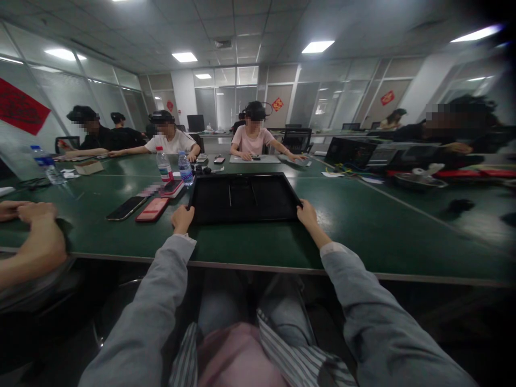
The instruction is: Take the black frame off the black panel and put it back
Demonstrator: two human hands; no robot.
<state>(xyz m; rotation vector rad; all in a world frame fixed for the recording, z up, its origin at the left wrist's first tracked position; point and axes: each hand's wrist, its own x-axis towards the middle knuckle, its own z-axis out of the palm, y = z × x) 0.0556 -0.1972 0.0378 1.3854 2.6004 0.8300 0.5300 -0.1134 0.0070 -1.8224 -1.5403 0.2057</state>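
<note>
A wide black tray (pixel 276 201) with a raised rim lies in front of me on the green table (pixel 250 242). Two thin pale lines and a small recess show in its middle; it could also be a shallow frame or panel. My left hand (pixel 183 219) grips its near left corner, fingers closed round the edge. At the near right corner, my right hand (pixel 308 214) is closed on the rim in the same way. The fingertips under the tray are hidden.
Left of the tray lie a dark phone (pixel 127 208), a red phone (pixel 152 209) and bottles (pixel 164 164). A co-worker's arm (pixel 36 242) rests at the left edge. Another person (pixel 253 141) sits opposite. A metal bowl (pixel 419 181) and cables (pixel 355 174) are on the right.
</note>
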